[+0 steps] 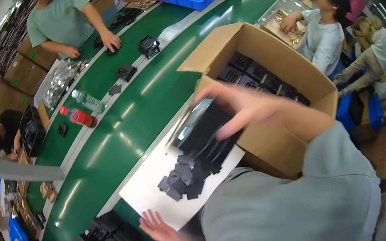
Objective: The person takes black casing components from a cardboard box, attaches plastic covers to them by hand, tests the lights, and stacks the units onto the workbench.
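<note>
Right grip (246,107): fingers and thumb clamped on one glossy black box-shaped unit (204,129), held above white rectangular tabletop (144,192). Unit: motion-blurred; shiny side facing the green conveyor belt (143,118); long axis cannot be told. Heap of flat dark-grey pieces (181,177): on tabletop, partly hidden by unit. Left grip (159,228): fingers apart, near tabletop corner. Open brown cardboard carton (269,146): beside unit, black items inside, flap jutting beltward. Red-capped bottle (80,117): across belt.
</note>
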